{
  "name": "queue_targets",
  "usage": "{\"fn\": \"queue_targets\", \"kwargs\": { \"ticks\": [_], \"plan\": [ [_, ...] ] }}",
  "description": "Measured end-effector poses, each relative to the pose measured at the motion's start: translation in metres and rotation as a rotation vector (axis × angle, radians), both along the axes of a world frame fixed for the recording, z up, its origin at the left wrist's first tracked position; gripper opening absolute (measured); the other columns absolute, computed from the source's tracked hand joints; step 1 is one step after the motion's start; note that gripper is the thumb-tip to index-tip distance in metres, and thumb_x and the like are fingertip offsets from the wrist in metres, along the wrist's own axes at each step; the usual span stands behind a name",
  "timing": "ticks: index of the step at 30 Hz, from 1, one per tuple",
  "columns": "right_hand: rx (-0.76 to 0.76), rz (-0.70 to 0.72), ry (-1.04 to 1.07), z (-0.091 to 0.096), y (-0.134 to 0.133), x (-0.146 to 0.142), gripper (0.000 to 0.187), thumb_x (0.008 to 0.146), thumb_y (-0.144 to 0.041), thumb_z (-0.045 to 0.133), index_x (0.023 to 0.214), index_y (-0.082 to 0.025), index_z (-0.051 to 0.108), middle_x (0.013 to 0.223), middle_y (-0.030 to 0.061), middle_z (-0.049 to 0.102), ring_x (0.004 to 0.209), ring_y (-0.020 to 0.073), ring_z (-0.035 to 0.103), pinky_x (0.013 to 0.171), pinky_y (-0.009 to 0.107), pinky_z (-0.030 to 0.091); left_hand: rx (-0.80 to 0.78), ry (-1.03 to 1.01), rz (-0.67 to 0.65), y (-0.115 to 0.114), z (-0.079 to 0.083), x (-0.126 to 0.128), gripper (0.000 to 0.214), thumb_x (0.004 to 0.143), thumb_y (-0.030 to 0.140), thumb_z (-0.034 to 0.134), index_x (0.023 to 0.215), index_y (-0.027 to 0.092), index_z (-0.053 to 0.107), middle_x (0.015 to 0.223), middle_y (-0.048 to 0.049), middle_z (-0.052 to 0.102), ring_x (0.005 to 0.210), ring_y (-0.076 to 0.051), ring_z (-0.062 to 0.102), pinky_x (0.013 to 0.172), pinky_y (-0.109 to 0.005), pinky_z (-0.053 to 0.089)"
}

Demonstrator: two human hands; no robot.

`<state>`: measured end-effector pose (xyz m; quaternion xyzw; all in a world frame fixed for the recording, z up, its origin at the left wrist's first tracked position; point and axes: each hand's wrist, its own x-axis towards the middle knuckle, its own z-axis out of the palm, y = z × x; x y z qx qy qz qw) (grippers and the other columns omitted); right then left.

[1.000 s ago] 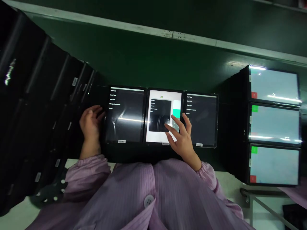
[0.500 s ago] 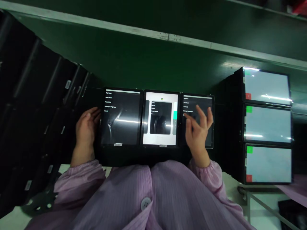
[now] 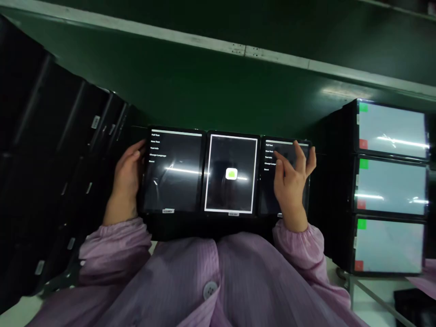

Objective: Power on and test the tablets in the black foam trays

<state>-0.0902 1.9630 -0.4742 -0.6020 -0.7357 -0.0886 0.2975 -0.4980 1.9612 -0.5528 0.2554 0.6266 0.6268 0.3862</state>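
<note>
Three tablets lie side by side in front of me. The left tablet (image 3: 173, 186) shows a short text menu on a dark screen. On the middle tablet (image 3: 231, 195) a green-and-white icon sits at the centre of a dark panel with a white border. A similar text menu lights the right tablet (image 3: 267, 195). My left hand (image 3: 128, 175) rests at the left edge of the left tablet, fingers extended and partly hidden by that edge. Over the right tablet, my right hand (image 3: 294, 177) has its fingers spread, index fingertip close to the menu; whether it touches the glass I cannot tell.
On the right stand stacks of tablets; the top (image 3: 393, 129), middle (image 3: 391, 184) and bottom (image 3: 390, 245) ones show white screens with coloured corner squares. Dark stacked devices (image 3: 78, 122) fill the left side. A pale metal strip (image 3: 204, 42) crosses the green surface (image 3: 204, 91) behind.
The middle tablet's screen went from a white app overview to a dark panel with an icon. My right hand has shifted slightly up the right tablet's menu. The view has moved a little.
</note>
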Motion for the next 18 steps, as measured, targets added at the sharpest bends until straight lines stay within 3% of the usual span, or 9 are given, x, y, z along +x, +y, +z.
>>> {"fn": "queue_targets", "kwargs": {
  "ticks": [3, 7, 13, 18],
  "plan": [
    [-0.083, 0.118, 0.002, 0.004, -0.003, -0.024, 0.035, 0.111, -0.030, 0.048, 0.123, -0.028, 0.080, 0.163, 0.0081, 0.056, 0.165, 0.0439, 0.028, 0.129, 0.081, 0.032, 0.014, -0.024, -0.039, 0.013, -0.008, -0.008, 0.045, 0.057, 0.040, 0.085, 0.096, 0.019, 0.081, 0.105, -0.0113, 0.082, 0.129, -0.037, 0.069, 0.125, -0.057, 0.045],
    [-0.198, 0.231, 0.020, 0.003, -0.003, -0.055, 0.035, 0.110, -0.028, 0.049, 0.129, -0.028, 0.079, 0.167, 0.0083, 0.051, 0.167, 0.0417, 0.024, 0.132, 0.076, 0.030, 0.063, -0.053, -0.081, 0.028, -0.013, -0.012, 0.049, 0.062, 0.040, 0.086, 0.105, 0.017, 0.079, 0.118, -0.0149, 0.081, 0.133, -0.038, 0.068, 0.125, -0.058, 0.046],
    [-0.210, 0.245, 0.008, 0.000, 0.002, -0.063, 0.036, 0.109, -0.028, 0.050, 0.133, -0.029, 0.078, 0.170, 0.0065, 0.049, 0.167, 0.0438, 0.024, 0.133, 0.075, 0.029, 0.132, -0.068, -0.141, 0.036, -0.010, -0.008, 0.052, 0.062, 0.037, 0.087, 0.110, 0.019, 0.082, 0.127, -0.0131, 0.080, 0.144, -0.038, 0.060, 0.131, -0.057, 0.036],
    [-0.184, 0.224, -0.021, -0.002, 0.004, -0.067, 0.037, 0.111, -0.030, 0.046, 0.128, -0.028, 0.079, 0.167, 0.0080, 0.051, 0.166, 0.0420, 0.026, 0.131, 0.075, 0.030, 0.152, -0.096, -0.183, 0.035, -0.009, -0.002, 0.055, 0.065, 0.038, 0.085, 0.117, 0.021, 0.080, 0.128, -0.0087, 0.081, 0.141, -0.036, 0.062, 0.132, -0.059, 0.034]
  ]
}}
